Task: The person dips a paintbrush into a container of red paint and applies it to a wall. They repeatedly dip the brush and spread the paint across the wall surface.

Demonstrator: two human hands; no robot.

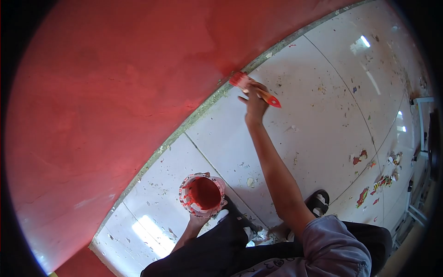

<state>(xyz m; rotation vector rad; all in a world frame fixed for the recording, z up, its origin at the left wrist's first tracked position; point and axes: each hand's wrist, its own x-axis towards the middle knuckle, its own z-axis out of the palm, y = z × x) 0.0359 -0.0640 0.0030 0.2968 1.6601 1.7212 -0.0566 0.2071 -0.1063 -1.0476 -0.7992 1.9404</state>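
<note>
My right hand (pixel 256 102) is closed around a paintbrush (pixel 271 98) with an orange wooden handle and a red tip. The brush's red-coated bristles meet the foot of the red wall (pixel 115 78), just above the greenish strip along the floor. Lower down, my left hand (pixel 198 219) holds a clear plastic tub (pixel 188 203) with red paint inside and red smears on its rim. Most of the left fingers are hidden behind the tub. Darker, wet-looking red shows on the wall above the brush.
Pale floor tiles (pixel 304 124) are littered with paint flakes. Colourful torn scraps (pixel 362 196) lie at the right, near a light metal frame (pixel 421 124). My sandalled foot (pixel 318 201) is beside my right arm, and the wall ends at a corner at lower left.
</note>
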